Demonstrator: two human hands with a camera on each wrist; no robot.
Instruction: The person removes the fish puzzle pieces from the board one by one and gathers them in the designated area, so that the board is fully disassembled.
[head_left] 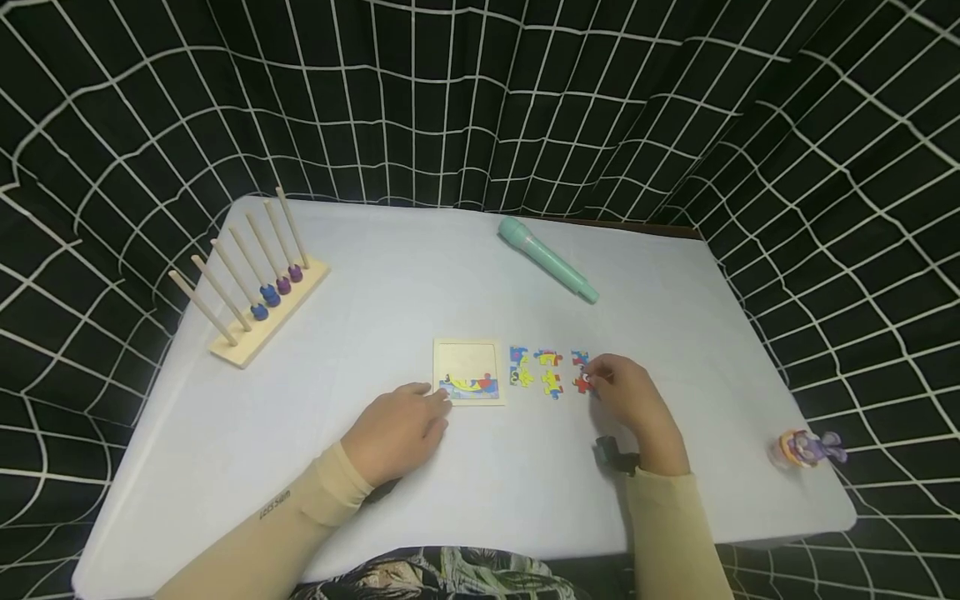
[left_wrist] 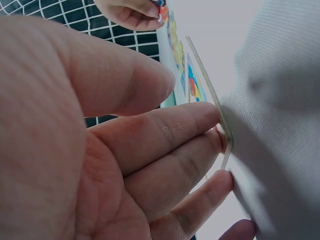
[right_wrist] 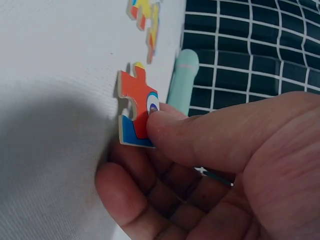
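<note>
The flat red-and-blue puzzle piece with a painted eye (right_wrist: 136,90) was pinched between the thumb and a finger of the right hand (head_left: 633,400), its knobbed end jutting past the thumb tip. Left of those fingers lay loose yellow, blue and red jigsaw pieces (head_left: 551,383). Farther left, the square pale wooden puzzle tray (head_left: 468,358), filled only along its near side, touched the fingertips of the left hand (head_left: 396,435), whose fingers were stretched nearly straight. Beyond the right fingers lay a mint-green microphone-shaped object (head_left: 547,262); well beyond and left of the left fingers stood a pale wooden peg stand (head_left: 292,300) with blue and purple beads.
</note>
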